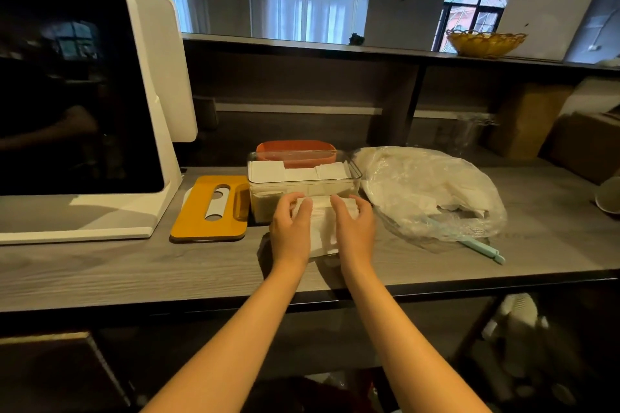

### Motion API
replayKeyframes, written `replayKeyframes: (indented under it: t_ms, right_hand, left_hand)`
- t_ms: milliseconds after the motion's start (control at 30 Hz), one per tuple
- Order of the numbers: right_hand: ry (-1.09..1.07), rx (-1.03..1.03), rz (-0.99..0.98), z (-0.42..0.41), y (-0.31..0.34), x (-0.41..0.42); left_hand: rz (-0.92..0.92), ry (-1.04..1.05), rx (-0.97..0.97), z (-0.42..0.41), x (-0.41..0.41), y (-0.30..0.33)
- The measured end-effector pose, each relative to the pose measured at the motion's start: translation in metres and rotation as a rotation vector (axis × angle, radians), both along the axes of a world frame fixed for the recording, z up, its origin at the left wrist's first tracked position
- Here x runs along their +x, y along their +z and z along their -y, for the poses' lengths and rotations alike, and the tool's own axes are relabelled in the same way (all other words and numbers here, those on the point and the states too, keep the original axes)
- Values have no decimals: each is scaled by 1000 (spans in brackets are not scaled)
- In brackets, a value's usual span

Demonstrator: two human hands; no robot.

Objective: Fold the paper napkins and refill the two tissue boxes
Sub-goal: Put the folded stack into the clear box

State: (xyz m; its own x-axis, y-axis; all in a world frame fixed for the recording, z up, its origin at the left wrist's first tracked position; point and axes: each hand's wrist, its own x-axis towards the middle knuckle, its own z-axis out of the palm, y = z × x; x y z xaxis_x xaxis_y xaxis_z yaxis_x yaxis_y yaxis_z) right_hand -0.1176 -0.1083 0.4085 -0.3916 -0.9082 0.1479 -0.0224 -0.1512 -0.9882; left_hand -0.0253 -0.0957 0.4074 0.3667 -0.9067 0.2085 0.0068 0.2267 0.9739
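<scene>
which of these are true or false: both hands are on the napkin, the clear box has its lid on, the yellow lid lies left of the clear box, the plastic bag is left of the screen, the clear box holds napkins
1. Both hands are on the napkin. True: the left hand and right hand hold the white napkin.
2. The clear box has its lid on. False: the clear box is open on top.
3. The yellow lid lies left of the clear box. True: the yellow lid lies flat beside it.
4. The plastic bag is left of the screen. False: the plastic bag sits right of the box, far from the screen.
5. The clear box holds napkins. True.
</scene>
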Motion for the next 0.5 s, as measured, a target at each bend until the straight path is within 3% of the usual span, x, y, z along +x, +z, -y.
replayKeyframes:
  t_ms: [100, 233, 367, 500]
  right_hand:
    - [-37, 32, -10, 5, -4, 1]
    - [59, -1, 6, 6, -6, 0]
    - [-11, 5, 18, 5, -8, -4]
    - [27, -21, -2, 2, -6, -1]
  left_hand:
    - [-25, 107, 36, 2, 4, -2]
    - [-6, 60, 61, 4, 1, -6]
    - [0, 139, 50, 5, 4, -7]
    - [-10, 79, 32, 0, 1, -3]
